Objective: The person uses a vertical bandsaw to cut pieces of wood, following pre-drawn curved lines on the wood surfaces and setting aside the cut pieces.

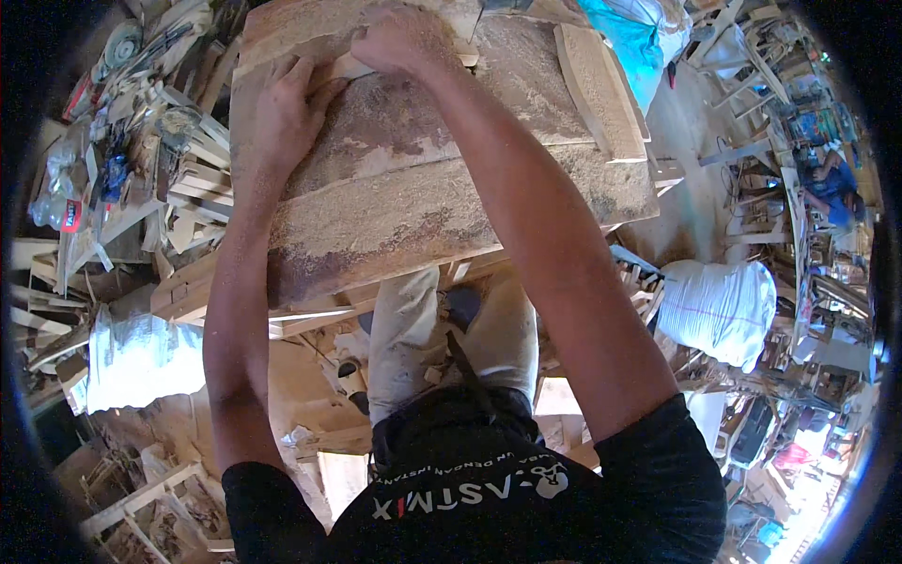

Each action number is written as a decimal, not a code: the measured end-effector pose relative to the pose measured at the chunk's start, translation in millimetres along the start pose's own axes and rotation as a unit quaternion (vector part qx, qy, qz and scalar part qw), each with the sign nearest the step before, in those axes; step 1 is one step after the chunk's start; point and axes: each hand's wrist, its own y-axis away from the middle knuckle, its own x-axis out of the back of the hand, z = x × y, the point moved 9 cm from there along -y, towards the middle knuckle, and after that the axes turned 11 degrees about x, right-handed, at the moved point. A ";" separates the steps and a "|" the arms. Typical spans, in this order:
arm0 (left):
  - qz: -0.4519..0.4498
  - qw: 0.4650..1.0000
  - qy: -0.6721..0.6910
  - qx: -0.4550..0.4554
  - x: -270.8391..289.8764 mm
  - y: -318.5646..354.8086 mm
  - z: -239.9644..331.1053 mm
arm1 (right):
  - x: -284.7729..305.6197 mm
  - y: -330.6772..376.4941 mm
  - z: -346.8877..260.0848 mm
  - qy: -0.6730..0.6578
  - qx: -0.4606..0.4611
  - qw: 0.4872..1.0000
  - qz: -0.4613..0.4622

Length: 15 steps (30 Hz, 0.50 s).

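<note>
**Both hands pressed a wood strip on a sawdust-covered bench**

A narrow pale wooden strip (343, 68) lay across the far part of a broad, sawdust-dusted wooden bench top (423, 188), running roughly left to right under both hands. The right hand (399, 42) sat on it with fingers curled and knuckles up, closed down over the strip near its right end; how tightly it gripped could not be told, as the fingertips were hidden. The left hand (287, 117) lay flatter, fingers spread narrowly and pointing away from the body, the fingertips touching the strip's left part while the palm rested on the bench surface. Neither hand was lifted.

Both bare forearms reached forward from the lower edge, the right one long and nearly straight across the bench, the left bent slightly inward at the elbow. Both were powdered with sawdust.

On the bench's right side a curved, thick wooden piece (601, 89) lay well apart from the hands. Beyond it stood a light blue plastic sack (634, 38). To the right, on the floor, rested a filled white woven sack (719, 310). Left of the bench lay a heap of loose wooden offcuts (193, 183), and below that a white plastic sheet (141, 357).
</note>
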 end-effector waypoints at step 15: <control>-0.002 1.000 0.009 -0.003 2.8 -5.4 10.0 | 24.4 9.0 -7.9 0.010 0.042 0.999 0.021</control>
